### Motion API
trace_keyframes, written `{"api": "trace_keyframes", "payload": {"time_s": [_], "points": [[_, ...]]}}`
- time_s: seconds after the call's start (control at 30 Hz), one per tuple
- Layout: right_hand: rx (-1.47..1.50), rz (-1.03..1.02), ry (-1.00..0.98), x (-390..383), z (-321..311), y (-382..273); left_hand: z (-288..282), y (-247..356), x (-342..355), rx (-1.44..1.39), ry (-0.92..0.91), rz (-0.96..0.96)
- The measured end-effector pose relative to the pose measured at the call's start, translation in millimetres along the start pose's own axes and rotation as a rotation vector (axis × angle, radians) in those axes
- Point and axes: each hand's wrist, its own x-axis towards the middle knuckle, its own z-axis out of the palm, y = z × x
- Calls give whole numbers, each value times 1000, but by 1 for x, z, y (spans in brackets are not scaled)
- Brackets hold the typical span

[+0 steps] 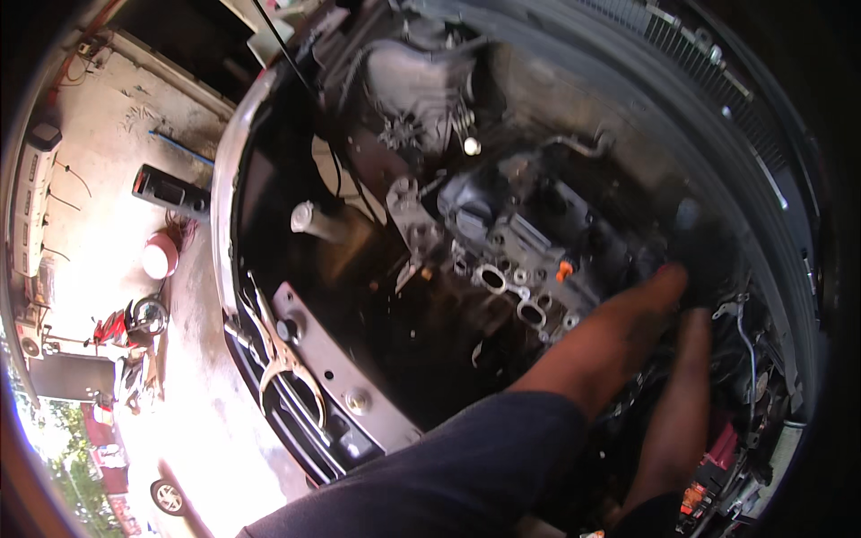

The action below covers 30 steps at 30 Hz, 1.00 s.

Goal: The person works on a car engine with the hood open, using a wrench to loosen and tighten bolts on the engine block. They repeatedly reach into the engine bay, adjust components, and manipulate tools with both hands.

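Both forearms reach from the lower edge into a dark engine bay. My left hand [665,267] is at the right end of the engine [489,211], beside my right hand [704,282]. Both are dark and indistinct, so their fingers and anything they hold cannot be made out. An orange fitting [565,271] sits on the engine left of my left hand, near two oval open ports [493,279]. A pale hose or line [744,341] runs down to the right of my hands.
The car's front crossmember [318,359] borders the bay at lower left, with the windshield cowl [717,134] curving along the right. A thin dark rod [291,58] crosses the top. Beyond the car are a red motorbike [117,327], a pink round container [160,255] and a loose wheel [168,496].
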Motion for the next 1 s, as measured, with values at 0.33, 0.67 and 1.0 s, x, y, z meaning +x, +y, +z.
{"api": "trace_keyframes", "payload": {"time_s": [0.33,0.67,1.0], "points": [[-2,11,11,-2,-12,9,-4,6,-1,-29,-73,11],[11,38,41,-13,-22,17,-16,15,8,-69,-86,36],[29,31,55,-42,-18,15,-75,14,-3,5,-204,279]]}}
